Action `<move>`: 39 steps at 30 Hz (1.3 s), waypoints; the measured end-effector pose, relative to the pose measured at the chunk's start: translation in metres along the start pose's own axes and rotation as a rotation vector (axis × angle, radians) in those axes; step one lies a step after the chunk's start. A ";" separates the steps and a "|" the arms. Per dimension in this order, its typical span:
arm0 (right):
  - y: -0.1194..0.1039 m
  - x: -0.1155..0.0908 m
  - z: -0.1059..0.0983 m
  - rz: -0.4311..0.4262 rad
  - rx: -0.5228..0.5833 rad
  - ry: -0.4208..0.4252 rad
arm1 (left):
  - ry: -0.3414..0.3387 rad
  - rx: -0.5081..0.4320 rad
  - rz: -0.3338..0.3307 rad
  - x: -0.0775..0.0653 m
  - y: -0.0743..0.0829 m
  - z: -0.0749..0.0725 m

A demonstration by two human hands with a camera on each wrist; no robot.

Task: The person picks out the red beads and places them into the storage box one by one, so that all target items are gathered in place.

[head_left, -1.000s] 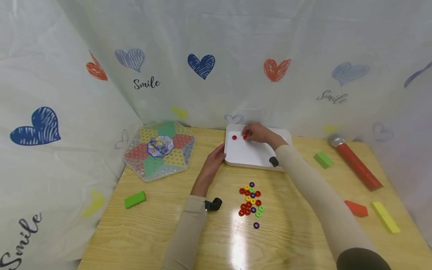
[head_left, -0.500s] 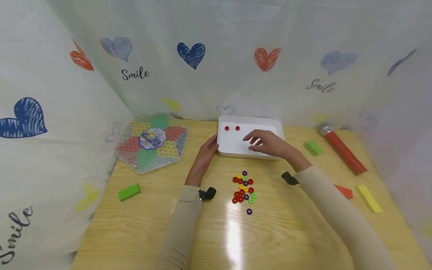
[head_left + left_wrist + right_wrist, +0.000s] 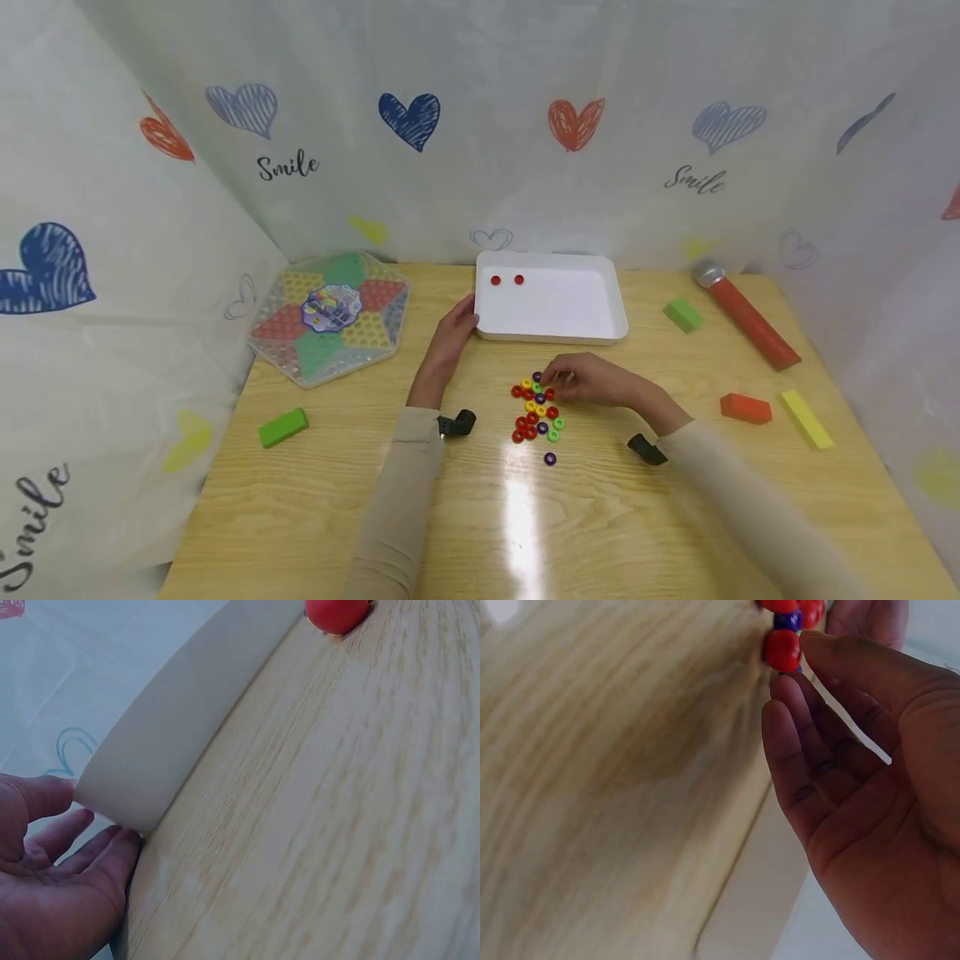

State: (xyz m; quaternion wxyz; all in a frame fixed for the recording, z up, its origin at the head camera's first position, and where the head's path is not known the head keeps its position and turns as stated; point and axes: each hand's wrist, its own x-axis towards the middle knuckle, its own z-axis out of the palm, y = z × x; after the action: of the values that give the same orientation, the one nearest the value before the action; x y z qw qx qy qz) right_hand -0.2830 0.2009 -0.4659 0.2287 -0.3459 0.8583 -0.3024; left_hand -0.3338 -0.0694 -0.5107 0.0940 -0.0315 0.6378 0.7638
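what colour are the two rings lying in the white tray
Both rings are red; the head view shows them best.

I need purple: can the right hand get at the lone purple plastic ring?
Probably yes: the right hand is close by, and the purple plastic ring lies uncovered, apart from the multicoloured ring cluster.

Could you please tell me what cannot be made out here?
Head view: print on the round label, too small.
Left wrist view: inside of the white tray, hidden by its wall.
Right wrist view: some rings, cut off by the top edge or behind the right hand.
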 end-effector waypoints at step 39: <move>0.037 0.079 -0.130 0.121 0.007 0.157 | -0.013 -0.015 0.030 -0.007 -0.003 0.001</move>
State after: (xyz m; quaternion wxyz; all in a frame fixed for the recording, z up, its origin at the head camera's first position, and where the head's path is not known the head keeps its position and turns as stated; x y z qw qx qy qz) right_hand -0.4305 0.2115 -0.4129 0.1800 -0.2677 0.8919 -0.3170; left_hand -0.3259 -0.0687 -0.5119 0.0867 -0.0177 0.6320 0.7699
